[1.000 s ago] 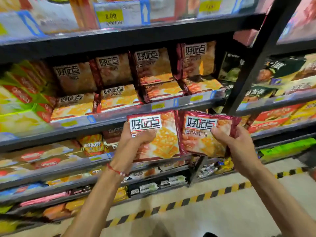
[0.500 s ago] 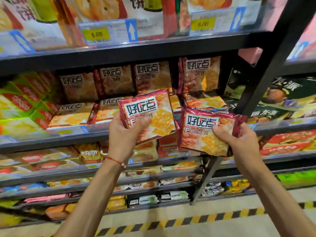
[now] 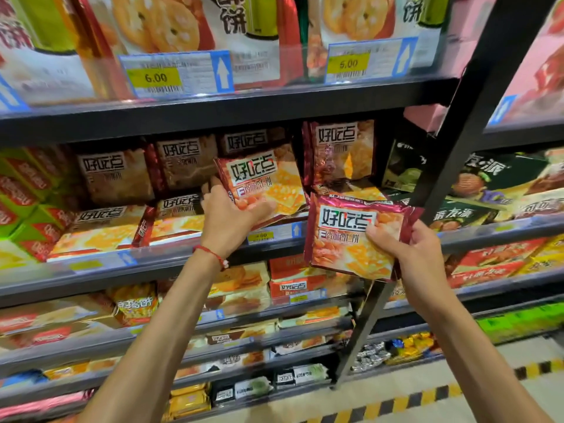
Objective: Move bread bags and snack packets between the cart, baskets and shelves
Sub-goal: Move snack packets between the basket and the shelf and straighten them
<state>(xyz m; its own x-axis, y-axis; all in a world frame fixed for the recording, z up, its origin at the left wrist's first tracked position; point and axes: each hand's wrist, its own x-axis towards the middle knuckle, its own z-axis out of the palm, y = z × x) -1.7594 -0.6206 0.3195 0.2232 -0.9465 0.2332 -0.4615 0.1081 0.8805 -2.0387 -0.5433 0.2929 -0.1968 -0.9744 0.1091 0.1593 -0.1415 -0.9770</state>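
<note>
Snack packets (image 3: 346, 219), flat, glossy crinkled foil

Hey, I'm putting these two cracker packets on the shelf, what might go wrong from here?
The left hand holds the first packet tilted over the shelf edge; released early, it may slide off. The right hand pinches the second packet by one side, clear of the shelf, so it might slip.

Gap above flat packets (image 3: 100, 236) open; upper shelf (image 3: 213, 114) caps headroom; black upright (image 3: 448, 166) blocks right side.
</note>
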